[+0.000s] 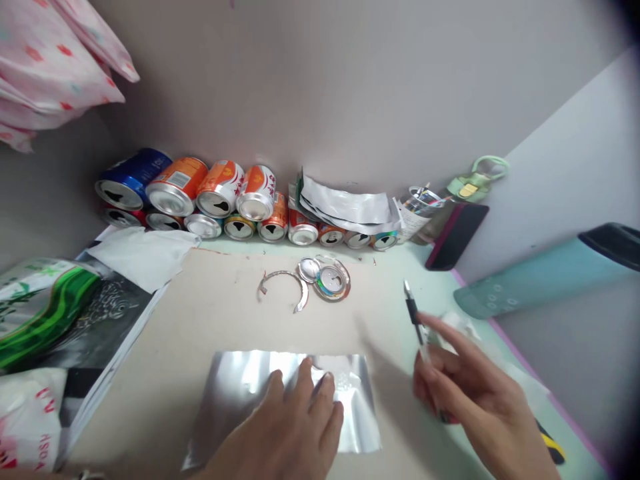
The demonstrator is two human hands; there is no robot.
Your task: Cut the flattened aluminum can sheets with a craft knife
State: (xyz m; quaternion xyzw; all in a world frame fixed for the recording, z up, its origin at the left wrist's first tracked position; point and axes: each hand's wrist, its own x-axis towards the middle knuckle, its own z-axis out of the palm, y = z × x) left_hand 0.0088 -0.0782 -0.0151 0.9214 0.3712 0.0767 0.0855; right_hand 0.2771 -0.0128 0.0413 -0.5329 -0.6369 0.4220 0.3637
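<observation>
A flat silver aluminium sheet lies on the beige board in front of me. My left hand rests on it with the fingers spread, covering part of its middle and lower edge. To the right, my right hand is raised and closed around a pen with a black grip, its tip pointing up and away. Beyond the sheet lie a cut can end, a smaller round metal piece and a curved metal strip.
Drink cans are stacked along the back wall, with curled metal sheets on top. At right stand a pen holder, a dark phone and a blue bottle. Tissue and a green package lie left.
</observation>
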